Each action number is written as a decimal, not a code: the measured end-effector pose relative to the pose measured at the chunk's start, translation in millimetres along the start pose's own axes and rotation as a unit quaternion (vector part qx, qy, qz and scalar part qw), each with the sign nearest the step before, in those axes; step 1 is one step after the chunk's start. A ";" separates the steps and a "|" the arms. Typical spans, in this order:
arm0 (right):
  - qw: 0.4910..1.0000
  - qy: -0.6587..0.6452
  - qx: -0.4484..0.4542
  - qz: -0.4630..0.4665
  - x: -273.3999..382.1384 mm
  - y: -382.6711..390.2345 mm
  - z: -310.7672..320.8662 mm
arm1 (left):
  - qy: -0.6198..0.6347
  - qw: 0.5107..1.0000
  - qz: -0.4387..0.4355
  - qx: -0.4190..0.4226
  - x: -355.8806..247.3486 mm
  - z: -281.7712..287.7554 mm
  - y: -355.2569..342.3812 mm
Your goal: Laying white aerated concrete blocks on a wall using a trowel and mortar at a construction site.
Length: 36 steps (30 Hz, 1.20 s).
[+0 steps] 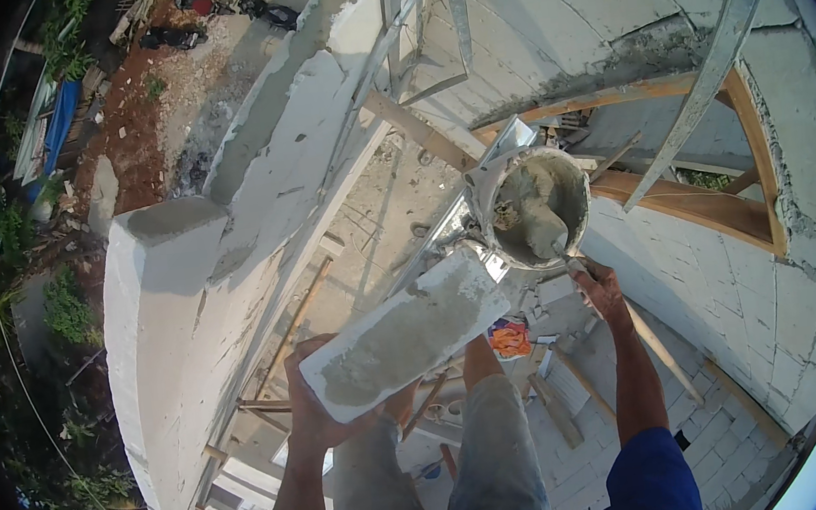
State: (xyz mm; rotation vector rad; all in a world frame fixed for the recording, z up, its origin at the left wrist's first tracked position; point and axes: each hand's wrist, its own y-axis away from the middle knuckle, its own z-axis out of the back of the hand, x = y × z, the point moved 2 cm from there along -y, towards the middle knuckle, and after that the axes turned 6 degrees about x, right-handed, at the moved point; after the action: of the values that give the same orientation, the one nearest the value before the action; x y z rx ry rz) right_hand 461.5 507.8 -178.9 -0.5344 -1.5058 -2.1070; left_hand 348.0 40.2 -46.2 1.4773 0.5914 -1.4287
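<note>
My left hand (319,406) is closed around the near left end of a pale, light-grey wall block (473,293). A layer of wet grey mortar (403,341) is spread over the block's upper face, and the block tilts up toward the right. My right hand (601,290) grips the handle of a trowel (548,234), its blade down inside a mortar-crusted bucket (482,189). Wet mortar (528,186) coats the inside of the bucket. The bucket stands just beyond the block's far end, beside a shiny metal channel (453,222).
On the left runs a high block wall (168,313) with a stepped, mortared top; ground lies far below. A wooden window frame (690,208) sits in the right wall. A metal strip (709,69) crosses before it. Planks and an orange bag (509,338) lie below.
</note>
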 end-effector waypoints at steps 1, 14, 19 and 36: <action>1.000 0.004 0.008 0.005 10.8 7.2 0.7 | 0.060 0.998 -0.008 -0.003 -2.6 -3.0 -4.8; 0.922 0.231 0.087 0.297 256.1 129.1 22.0 | 0.259 0.949 0.178 -0.007 42.3 -18.1 7.7; 0.772 0.468 0.090 0.420 294.8 157.6 -48.1 | -0.037 0.999 -0.031 -0.022 -11.9 -13.8 5.2; 0.689 0.558 -0.030 0.461 239.4 180.8 -15.9 | -0.029 0.999 -0.023 -0.028 -18.2 -23.6 31.0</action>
State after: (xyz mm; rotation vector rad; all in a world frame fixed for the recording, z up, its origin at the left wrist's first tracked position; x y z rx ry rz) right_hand 376.7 404.8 90.3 0.0712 -0.2751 -1.1566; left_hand 382.2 52.5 -23.3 1.3824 0.6276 -1.4744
